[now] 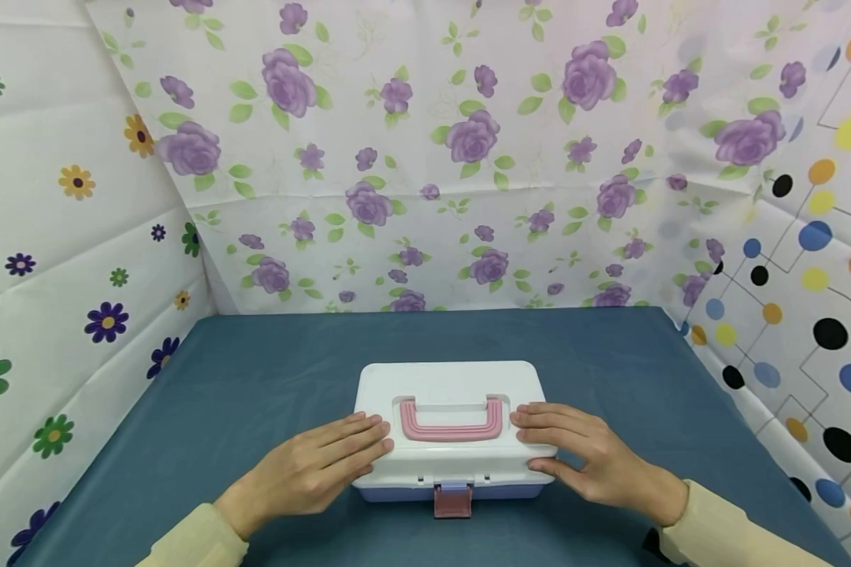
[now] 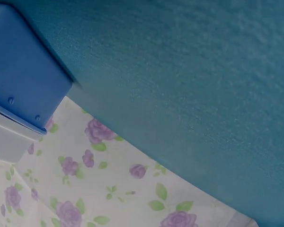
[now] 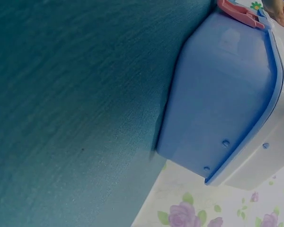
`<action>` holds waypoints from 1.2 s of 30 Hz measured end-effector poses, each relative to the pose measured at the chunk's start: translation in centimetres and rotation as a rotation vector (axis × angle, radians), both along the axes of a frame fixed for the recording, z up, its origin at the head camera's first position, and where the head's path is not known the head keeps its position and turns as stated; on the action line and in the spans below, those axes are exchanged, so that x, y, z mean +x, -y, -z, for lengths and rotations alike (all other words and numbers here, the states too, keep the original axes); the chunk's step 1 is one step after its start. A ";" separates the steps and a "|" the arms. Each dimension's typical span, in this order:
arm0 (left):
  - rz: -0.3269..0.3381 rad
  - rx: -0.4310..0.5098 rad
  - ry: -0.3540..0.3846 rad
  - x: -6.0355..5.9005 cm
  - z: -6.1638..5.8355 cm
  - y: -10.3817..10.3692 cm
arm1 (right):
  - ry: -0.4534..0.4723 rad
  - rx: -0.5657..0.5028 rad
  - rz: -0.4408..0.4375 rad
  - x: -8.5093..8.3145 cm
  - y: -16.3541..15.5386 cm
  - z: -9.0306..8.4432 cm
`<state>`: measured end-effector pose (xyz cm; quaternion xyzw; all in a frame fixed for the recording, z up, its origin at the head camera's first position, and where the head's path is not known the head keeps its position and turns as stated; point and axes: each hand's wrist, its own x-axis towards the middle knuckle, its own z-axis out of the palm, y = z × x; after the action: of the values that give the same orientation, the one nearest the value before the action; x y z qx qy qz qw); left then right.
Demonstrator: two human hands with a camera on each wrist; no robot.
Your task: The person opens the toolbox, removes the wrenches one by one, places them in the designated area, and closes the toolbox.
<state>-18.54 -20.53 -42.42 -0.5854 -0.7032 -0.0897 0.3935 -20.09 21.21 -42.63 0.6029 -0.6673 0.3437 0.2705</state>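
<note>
- On the blue tablecloth (image 1: 255, 370), near its front edge, sits the storage box (image 1: 450, 386), white lid over a lavender base.
- We rest our left hand (image 1: 319, 465) and right hand (image 1: 581, 453) flat on the lid, fingers straight, gripping nothing.
- We judge the plastic stiff, smooth, probably light and slippery.
- Best hold: the pink handle (image 1: 451, 421); the pink latch (image 1: 452, 500) hangs in front.

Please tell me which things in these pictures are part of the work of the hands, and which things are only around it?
Part of the work:
- white box with pink handle and pink latch
- left hand, flat on the lid
- right hand, flat on the lid, thumb on the front edge

Only around:
- blue table cover
- floral backdrop
</note>
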 end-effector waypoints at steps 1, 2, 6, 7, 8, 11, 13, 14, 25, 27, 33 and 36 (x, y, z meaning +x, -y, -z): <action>0.000 0.002 -0.001 0.0 0.0 0.0 | 0.003 -0.003 -0.003 0.0 0.0 0.0; -0.001 0.006 -0.002 0.0 -0.1 0.0 | 0.009 -0.006 -0.006 0.0 0.0 -0.1; 0.000 0.021 -0.015 -0.2 -0.3 -0.2 | 0.023 -0.024 -0.022 -0.1 0.1 -0.5; 0.000 0.026 -0.018 -0.3 -0.4 -0.3 | 0.027 -0.030 -0.025 -0.1 0.2 -0.6; -0.001 0.032 -0.024 -0.4 -0.5 -0.4 | 0.032 -0.034 -0.026 -0.1 0.2 -0.8; -0.007 0.045 -0.038 -0.5 -0.7 -0.5 | 0.037 -0.046 -0.022 -0.2 0.4 -1.2; -0.015 0.054 -0.038 -0.5 -0.9 -0.6 | 0.039 -0.048 -0.012 -0.3 0.5 -1.4; -0.018 0.058 -0.039 -0.5 -1.0 -0.6 | 0.040 -0.049 -0.006 -0.3 0.5 -1.5; -0.024 0.098 -0.029 -0.9 -1.9 -0.8 | 0.094 -0.066 0.048 -1.5 0.1 -1.4; -0.039 0.101 -0.011 -0.9 -2.0 -0.8 | 0.090 -0.079 0.030 -1.7 0.3 -1.6; -0.055 0.093 -0.001 -1.0 -2.2 -0.8 | 0.083 -0.093 0.020 -2.0 0.4 -1.8; -0.068 0.089 -0.003 -1.1 -2.3 -0.8 | 0.084 -0.096 0.038 -1.9 0.4 -1.9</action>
<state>-19.61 -19.75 -40.12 -0.5433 -0.7173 -0.1064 0.4232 -22.04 20.76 -40.74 0.5614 -0.6720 0.3953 0.2772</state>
